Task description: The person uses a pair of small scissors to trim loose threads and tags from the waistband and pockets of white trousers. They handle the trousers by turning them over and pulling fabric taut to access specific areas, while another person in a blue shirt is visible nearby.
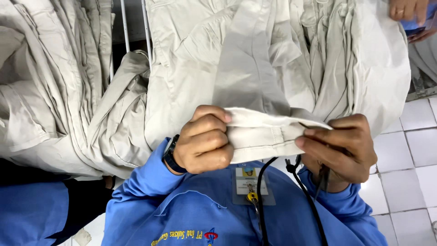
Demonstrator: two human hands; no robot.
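Observation:
My left hand (203, 141) grips the hem end of a beige trouser leg (255, 77), fingers curled over the folded edge. My right hand (339, 148) pinches the same hem from the right side, thumb and fingers on the stitched band (266, 134). The leg hangs down from a pile of the same beige garments above. A black watch sits on my left wrist. Both sleeves are blue.
Heaps of beige garments (50, 86) fill the left and top, draped over a white metal rack (124, 25). White floor tiles (416, 155) lie at right. Another person's hand (407, 11) shows at the top right. A badge and black cord (259, 191) hang at my chest.

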